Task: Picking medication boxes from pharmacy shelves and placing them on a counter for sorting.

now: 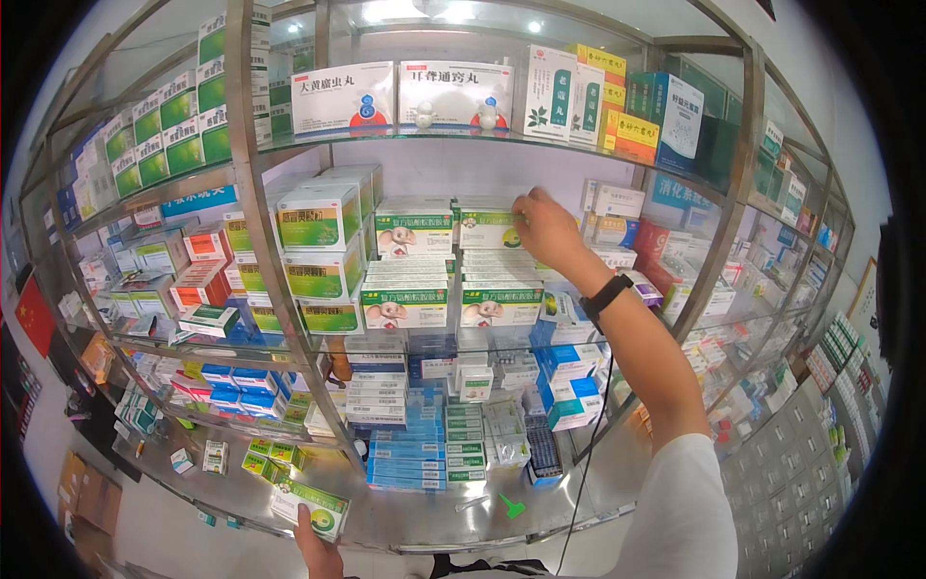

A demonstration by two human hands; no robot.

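Note:
My left hand (318,546), low in the view, holds a green-and-white medicine box (311,509) above the metal counter's front edge. My right hand (542,224), with a black band on its wrist, is raised to the middle glass shelf. Its fingers are at the right end of a green-and-white medicine box (488,230) on top of the right-hand stack; whether they grip it I cannot tell. Beside it stands a matching stack (414,235) with an elephant picture. Below both are rows of similar boxes (502,307).
Large green-and-gold cartons (318,217) stand left of the stacks. A metal post (268,217) rises in front of the shelves. White cartons (343,98) line the upper glass shelf. A black cable (589,449) hangs at the right. A green plastic piece (512,506) lies on the metal counter (434,525).

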